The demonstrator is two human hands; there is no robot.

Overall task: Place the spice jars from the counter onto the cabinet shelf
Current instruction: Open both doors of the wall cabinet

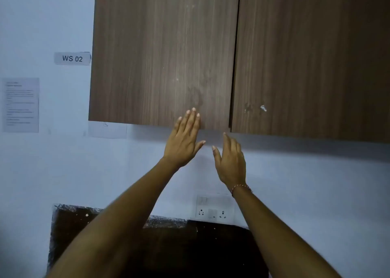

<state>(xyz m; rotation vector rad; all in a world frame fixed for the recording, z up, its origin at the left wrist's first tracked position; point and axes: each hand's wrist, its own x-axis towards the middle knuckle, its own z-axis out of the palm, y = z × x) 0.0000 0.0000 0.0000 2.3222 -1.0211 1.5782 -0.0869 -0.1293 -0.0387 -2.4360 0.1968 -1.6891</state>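
The cabinet (pixel 232 52) is hanging on the pale wall with both wood-grain doors shut, so its shelf is lying hidden; scuffs and small chips are showing near the lower edges by the centre seam. No spice jars are showing anywhere in view. The left hand (pixel 185 138) is reaching up with straight fingers, its fingertips (pixel 193 113) overlapping the bottom edge of the left door (pixel 160 52). The right hand (pixel 231 159) is hovering open just under the seam, holding nothing, a thread bracelet (pixel 240 188) circling its wrist. Below, a socket plate (pixel 215 209) is sitting above the dark counter (pixel 190 248). A "WS 02" label (pixel 72 58) and a printed sheet (pixel 20 104) are sticking to the wall at left.
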